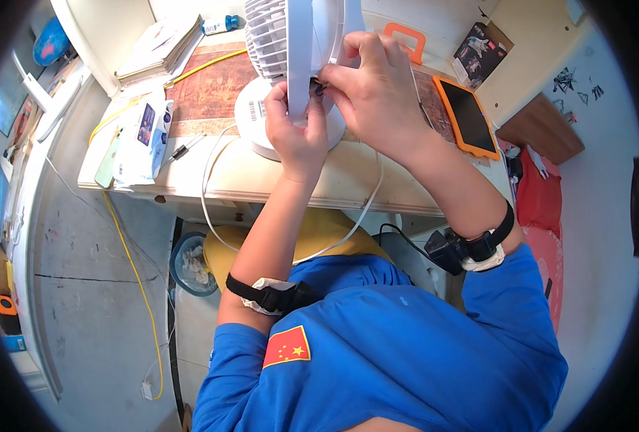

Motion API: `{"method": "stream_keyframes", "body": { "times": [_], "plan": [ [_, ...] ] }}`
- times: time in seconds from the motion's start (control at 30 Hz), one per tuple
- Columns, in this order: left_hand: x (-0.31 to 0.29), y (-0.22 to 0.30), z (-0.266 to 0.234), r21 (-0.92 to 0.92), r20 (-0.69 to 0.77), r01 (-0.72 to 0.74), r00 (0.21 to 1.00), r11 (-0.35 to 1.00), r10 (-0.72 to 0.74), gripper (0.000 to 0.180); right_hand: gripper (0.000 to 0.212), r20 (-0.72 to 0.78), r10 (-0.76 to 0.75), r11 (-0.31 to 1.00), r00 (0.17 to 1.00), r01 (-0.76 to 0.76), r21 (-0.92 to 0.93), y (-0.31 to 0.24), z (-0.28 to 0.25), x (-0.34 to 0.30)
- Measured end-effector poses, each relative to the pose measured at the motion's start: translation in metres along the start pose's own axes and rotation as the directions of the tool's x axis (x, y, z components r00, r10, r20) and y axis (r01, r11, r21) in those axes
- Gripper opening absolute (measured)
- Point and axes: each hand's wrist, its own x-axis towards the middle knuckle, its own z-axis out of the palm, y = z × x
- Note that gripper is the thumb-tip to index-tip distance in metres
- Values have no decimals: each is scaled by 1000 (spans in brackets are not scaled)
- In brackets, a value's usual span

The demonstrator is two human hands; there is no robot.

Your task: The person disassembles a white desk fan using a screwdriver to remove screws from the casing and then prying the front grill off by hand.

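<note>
A white desk fan (280,32) stands on its round base (251,119) on the light wooden desk (348,191). My left hand (296,133) grips the fan's upright white neck from the left. My right hand (373,90) reaches over from the right, its fingertips pinched on a small dark part at the back of the neck. A white cable (208,194) runs from the fan's base down over the desk's front edge.
An orange-cased tablet (467,115) lies on the desk to the right. A wipes pack (146,133), a green phone (108,162) and a pen (179,153) lie at the left, with stacked papers (161,47) behind. A yellow cord (128,252) hangs to the floor beside a bin (190,263).
</note>
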Motion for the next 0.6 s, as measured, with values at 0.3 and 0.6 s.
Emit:
{"method": "stream_keyframes", "body": {
  "times": [0.3,0.6],
  "plan": [
    [0,0,0,-94,5,8,1000,996,-8,26,12,-22,-4,1000,1000,4,-4,-4,-3,3],
    [-1,-6,3,-214,-60,63,995,975,-77,26,14,-48,-32,998,998,35,61,1,5,0]
  ]
}}
